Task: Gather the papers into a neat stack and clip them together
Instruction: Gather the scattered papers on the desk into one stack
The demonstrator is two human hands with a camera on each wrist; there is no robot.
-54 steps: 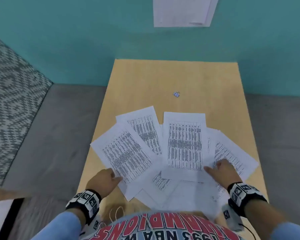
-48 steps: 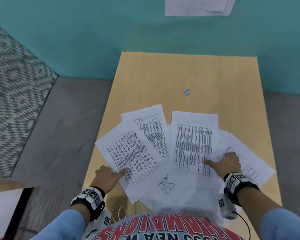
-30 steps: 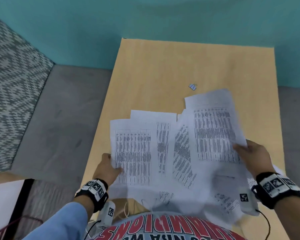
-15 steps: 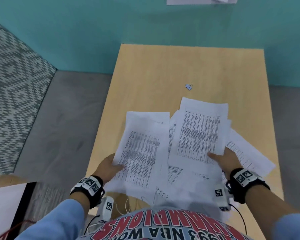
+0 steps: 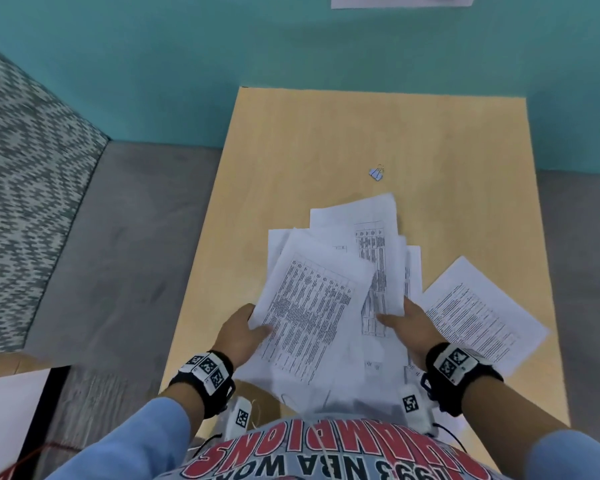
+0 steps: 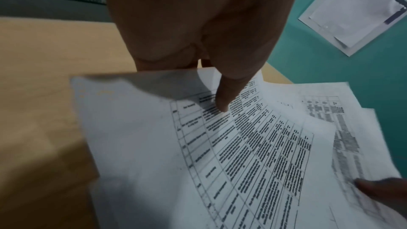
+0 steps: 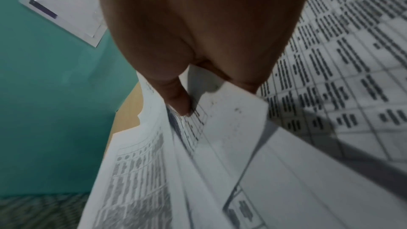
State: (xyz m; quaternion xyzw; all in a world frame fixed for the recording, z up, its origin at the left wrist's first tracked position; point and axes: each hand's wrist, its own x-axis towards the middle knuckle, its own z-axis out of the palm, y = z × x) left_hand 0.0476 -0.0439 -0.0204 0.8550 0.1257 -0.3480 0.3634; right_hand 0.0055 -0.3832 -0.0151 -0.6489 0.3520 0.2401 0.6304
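Several printed sheets form a loose, uneven bundle of papers over the near half of the wooden table. My left hand pinches the bundle's left edge, thumb on top of the printed sheet and fingers hidden beneath. My right hand pinches the right edge, thumb on the papers. One more sheet lies flat on the table right of that hand. A small pale blue binder clip lies beyond the papers, apart from both hands.
The table stands against a teal wall with a taped-up sheet. Grey floor and a patterned carpet lie to the left. A white surface sits at the lower left. Bare tabletop stretches around the clip.
The fanned-out sheets have been swept inward into an overlapping bundle. Both hands moved toward each other, and the left sheet now lies over the middle ones. The rightmost sheet stayed on the table.
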